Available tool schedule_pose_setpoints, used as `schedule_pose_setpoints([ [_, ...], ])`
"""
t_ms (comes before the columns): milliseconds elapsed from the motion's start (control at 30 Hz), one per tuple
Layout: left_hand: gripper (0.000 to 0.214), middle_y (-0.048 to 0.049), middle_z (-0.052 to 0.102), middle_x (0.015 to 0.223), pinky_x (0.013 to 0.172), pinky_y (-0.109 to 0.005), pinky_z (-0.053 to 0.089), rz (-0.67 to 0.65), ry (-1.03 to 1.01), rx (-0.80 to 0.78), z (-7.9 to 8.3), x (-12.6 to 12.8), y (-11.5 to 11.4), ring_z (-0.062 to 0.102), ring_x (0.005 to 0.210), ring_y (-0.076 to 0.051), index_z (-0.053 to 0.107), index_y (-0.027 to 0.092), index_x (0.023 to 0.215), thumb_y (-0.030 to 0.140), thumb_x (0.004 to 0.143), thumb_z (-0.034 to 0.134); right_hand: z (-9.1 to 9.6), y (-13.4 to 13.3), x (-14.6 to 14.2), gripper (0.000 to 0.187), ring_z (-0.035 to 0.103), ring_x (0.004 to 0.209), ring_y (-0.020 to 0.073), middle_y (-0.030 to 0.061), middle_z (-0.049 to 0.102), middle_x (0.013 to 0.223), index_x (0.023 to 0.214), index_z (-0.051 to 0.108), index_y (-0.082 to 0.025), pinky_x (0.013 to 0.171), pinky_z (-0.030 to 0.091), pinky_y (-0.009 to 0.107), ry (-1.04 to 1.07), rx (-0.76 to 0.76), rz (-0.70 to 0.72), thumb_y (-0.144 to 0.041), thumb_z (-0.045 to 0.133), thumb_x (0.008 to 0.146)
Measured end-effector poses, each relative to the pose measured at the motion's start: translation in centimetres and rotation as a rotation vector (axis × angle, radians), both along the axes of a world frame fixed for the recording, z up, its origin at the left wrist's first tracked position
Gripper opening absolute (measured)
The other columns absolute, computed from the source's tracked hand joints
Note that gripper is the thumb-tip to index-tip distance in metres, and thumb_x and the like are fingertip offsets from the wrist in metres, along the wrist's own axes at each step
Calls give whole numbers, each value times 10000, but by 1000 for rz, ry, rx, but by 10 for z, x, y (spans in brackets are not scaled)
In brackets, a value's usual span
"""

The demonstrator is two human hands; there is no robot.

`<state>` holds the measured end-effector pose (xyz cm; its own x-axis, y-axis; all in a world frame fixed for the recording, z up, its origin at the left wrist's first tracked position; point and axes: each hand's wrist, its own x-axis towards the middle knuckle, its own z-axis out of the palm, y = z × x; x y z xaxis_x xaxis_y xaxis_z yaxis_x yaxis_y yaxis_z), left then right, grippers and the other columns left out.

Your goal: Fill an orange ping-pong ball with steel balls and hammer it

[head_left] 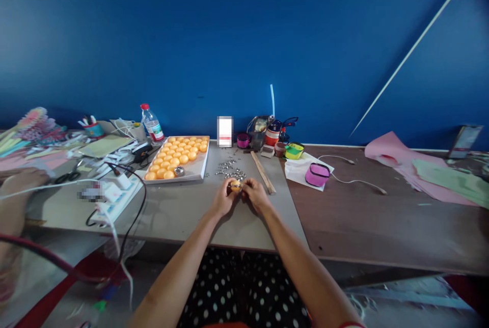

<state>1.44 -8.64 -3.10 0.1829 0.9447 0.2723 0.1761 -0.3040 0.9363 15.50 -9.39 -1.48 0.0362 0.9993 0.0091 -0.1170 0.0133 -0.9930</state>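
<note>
Fingers (230,188) of the left hand (222,199) and right hand (255,195) are pinching an orange ball (236,185) over the worktop (183,213); the tray (199,169) is sitting nearly full, and loose metal bits (230,169) are apparently waiting.

No text, brand or number can be read. The water bottle (152,123), just behind the tray of orange balls (194,170), bears a red label too small to make out. The white card (224,131) right of that tray is blurred.

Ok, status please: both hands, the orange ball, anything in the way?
Left hand and right hand both closed on orange ball. Metal bits just beyond it, wooden stick by right hand. Nothing blocks the hands.
</note>
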Motion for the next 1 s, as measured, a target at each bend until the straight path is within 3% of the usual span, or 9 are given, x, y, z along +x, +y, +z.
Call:
schedule_pose_setpoints([
  [100,358,-55,626,986,755,-296,480,23,-80,-18,1,1,2,595,831,-165,520,192,1050,317,735,635,-3,3,7,175,482,493,123,-35,514,539,747,530,-193,487,406,247,-159,164,-199,-367,525,735],
  [200,363,-61,623,988,766,-306,479,47,-117,-19,2,2,2,595,854,-172,523,188,1044,322,728,640,-5,3,15,184,554,855,199,73,622,864,871,605,-172,761,430,320,-575,363,-339,-258,479,767],
  [300,337,-67,615,992,798,-319,472,48,-87,17,4,2,2,588,881,-174,524,182,1042,300,742,624,-5,-1,17,328,481,1049,234,97,588,1125,1081,596,-188,888,349,357,-976,352,-279,-183,473,777],
  [433,329,-71,608,1004,801,-323,473,43,-80,17,5,2,1,589,879,-170,520,174,1050,278,751,610,-3,-7,12,310,474,1025,245,82,610,1098,1091,614,-232,856,310,354,-1244,285,-174,-192,461,824],
  [700,325,-63,620,998,790,-313,473,36,-64,-2,7,2,-1,592,860,-162,515,180,1055,264,751,594,-4,-5,13,191,512,897,206,78,636,898,828,649,-191,768,292,304,-1283,192,-266,-215,460,843],
  [1000,324,-59,624,995,780,-305,474,40,-34,-1,4,1,1,591,844,-153,503,186,1062,230,753,593,-12,2,16,202,561,757,169,52,641,788,827,609,-169,737,357,266,-983,312,-377,-163,406,824],
])
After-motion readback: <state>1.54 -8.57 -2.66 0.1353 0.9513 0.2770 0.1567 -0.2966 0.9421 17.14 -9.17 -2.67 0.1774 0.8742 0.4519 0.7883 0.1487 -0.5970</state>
